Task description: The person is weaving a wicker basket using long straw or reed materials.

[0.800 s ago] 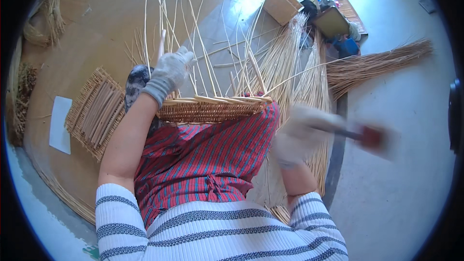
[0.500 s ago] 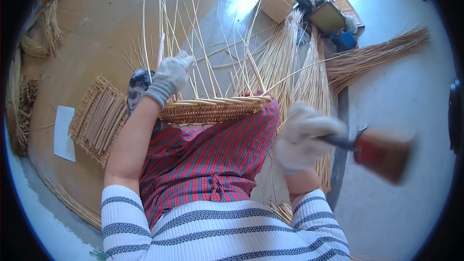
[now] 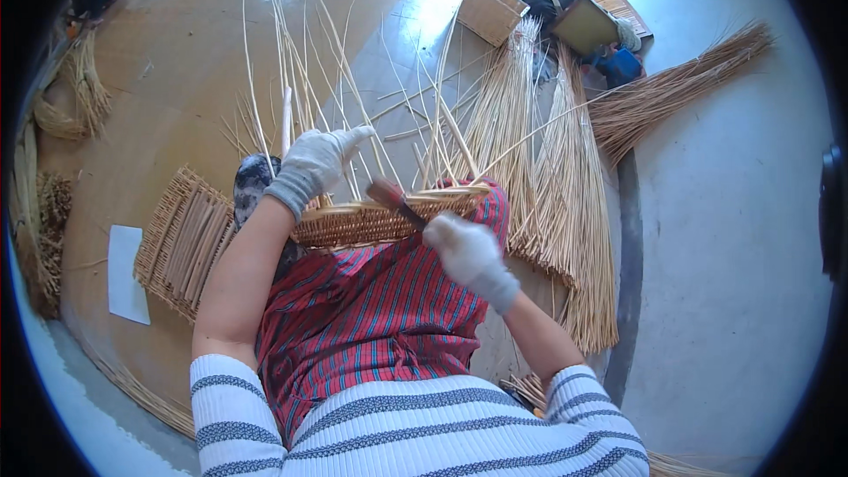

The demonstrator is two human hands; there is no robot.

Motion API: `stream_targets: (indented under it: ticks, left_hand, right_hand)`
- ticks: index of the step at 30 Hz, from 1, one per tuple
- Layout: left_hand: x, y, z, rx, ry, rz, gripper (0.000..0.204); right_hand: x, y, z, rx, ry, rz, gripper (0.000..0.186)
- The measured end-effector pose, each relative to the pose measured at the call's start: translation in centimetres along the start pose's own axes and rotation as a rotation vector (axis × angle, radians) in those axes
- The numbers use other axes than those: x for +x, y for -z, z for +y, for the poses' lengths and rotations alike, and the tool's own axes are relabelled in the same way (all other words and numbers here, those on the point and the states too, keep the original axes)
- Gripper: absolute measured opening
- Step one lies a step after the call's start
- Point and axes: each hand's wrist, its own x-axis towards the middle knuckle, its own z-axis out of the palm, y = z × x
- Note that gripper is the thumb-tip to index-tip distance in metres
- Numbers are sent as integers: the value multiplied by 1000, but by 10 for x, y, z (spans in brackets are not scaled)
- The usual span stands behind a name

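Note:
A partly woven wicker basket [image 3: 358,228] with long upright willow rods [image 3: 340,79] rests across my lap. At its left end my left hand [image 3: 314,163], in a white glove, grips the rods and rim, one finger stretched out to the right. Wrapped round a dark handle, my gloved right hand [image 3: 464,247] holds a tool with a flat reddish-brown head [image 3: 385,193]. That head is at the basket's rim, right of my left hand; its exact kind is unclear. Glove and head partly cover the weave.
A woven panel with thick sticks [image 3: 190,238] lies at the left beside a white sheet [image 3: 128,274]. Pale rod bundles [image 3: 565,185] spread right of my knee, a brown bundle [image 3: 680,88] beyond. Cardboard boxes [image 3: 490,13] and clutter stand at the far right.
My right hand has swung the tool from far right in to the basket's rim. My left hand stays at the basket's left end, one finger now extended. The view has shifted slightly.

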Motion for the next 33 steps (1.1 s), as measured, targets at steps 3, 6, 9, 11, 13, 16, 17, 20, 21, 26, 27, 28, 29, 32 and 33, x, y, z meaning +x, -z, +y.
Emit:
stream_targets:
  ticks: [3, 6, 9, 11, 13, 16, 17, 20, 21, 26, 27, 28, 29, 32, 33]
  left_hand:
    - [-2, 1, -1, 20, 23, 16, 40]
    - [-2, 5, 1, -112, -51, 18, 36]
    - [10, 15, 12, 19, -310, 243, 32]
    - [25, 18, 31, -62, -391, 305, 29]
    - [45, 17, 53, -144, -551, 297, 30]
    - [71, 6, 86, -178, -671, 255, 30]
    - [77, 1, 93, -194, -736, 256, 30]
    - [82, -17, 102, -184, -663, 153, 36]
    - [81, -24, 101, -132, -524, -73, 39]
    - [78, -51, 91, -177, -534, -64, 36]
    - [79, -54, 91, -140, -513, -94, 36]
    - [78, -56, 92, -134, -472, -76, 33]
    - [79, -57, 93, -129, -427, -56, 31]
    - [78, -54, 94, -124, -329, -45, 24]
    - [78, -53, 92, -105, -253, -136, 24]
  right_hand:
    - [-14, -5, 5, 167, 55, 310, 6]
    - [-37, 28, 16, 761, 211, 654, 11]
    - [-40, 49, 27, 1053, 510, 910, 34]
    - [-31, 39, 39, 1048, 317, 1054, 28]
    - [-17, 24, 63, 991, 87, 1030, 28]
    - [-2, 1, 110, 903, -251, 811, 34]
    - [5, -5, 124, 1011, -358, 726, 35]
    - [39, -12, 156, 845, -598, 567, 34]
    - [57, -11, 163, 736, -574, 437, 33]
    - [151, -27, 161, 217, -404, 288, 34]
    - [169, -32, 154, 153, -378, 250, 31]
    - [182, -38, 146, 107, -331, 273, 27]
    - [191, -45, 136, 121, -289, 254, 25]
    - [205, -48, 111, 166, -134, 164, 22]
    - [201, -46, 103, 197, -45, 11, 22]
